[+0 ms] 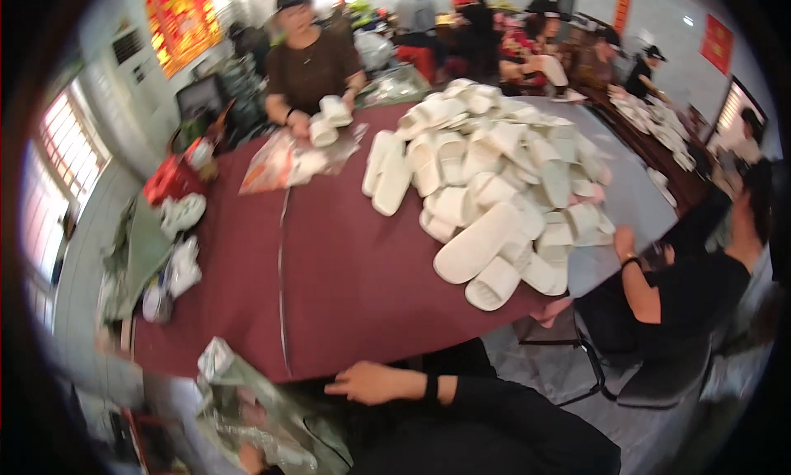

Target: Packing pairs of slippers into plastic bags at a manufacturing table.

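Observation:
Near the table's front edge, my right hand (379, 383) reaches leftward with its fingers stretched out and apart. No object shows in it. My left hand (251, 457) is low at the left, against a crumpled green plastic bag (272, 417); its fingers are mostly hidden, so I cannot tell its grip. The bag leans by the edge of the table (214, 294), which has a dark red cover. A big heap of white slippers (486, 170) lies on the table's right half, beyond my hand. One pair of slippers (387, 174) lies at the heap's left.
Across the table a person (313, 71) holds rolled white slippers (329, 121) above a clear plastic bag (284, 162). Another person (692, 285) sits at the right, a hand by the heap. Bags (177, 265) line the left edge. More people work at the back.

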The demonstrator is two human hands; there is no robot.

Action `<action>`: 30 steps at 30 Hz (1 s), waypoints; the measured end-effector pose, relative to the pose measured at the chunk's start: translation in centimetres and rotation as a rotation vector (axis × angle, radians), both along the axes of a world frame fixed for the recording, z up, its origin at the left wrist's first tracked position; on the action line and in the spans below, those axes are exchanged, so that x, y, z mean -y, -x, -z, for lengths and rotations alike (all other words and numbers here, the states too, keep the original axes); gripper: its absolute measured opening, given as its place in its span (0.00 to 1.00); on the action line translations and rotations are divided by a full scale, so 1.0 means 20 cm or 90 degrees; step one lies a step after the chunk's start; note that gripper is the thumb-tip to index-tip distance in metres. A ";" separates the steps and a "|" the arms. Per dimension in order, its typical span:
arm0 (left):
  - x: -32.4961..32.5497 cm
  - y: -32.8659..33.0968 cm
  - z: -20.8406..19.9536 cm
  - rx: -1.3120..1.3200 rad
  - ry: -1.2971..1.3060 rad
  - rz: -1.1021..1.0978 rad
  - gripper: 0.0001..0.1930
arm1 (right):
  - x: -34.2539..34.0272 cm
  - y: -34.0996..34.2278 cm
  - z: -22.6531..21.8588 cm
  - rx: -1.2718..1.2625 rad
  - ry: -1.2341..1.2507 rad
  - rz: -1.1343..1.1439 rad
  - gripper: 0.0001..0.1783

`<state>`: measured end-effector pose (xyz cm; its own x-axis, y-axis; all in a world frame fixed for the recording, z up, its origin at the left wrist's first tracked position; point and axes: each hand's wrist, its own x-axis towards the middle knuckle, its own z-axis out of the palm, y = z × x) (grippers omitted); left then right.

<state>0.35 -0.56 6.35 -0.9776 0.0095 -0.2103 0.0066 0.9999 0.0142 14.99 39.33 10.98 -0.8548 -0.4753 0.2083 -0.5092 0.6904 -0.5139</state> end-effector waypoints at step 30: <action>-1.22 -0.36 -1.06 0.069 -0.857 0.455 0.11 | -0.48 -0.28 0.10 -0.025 0.050 0.348 0.26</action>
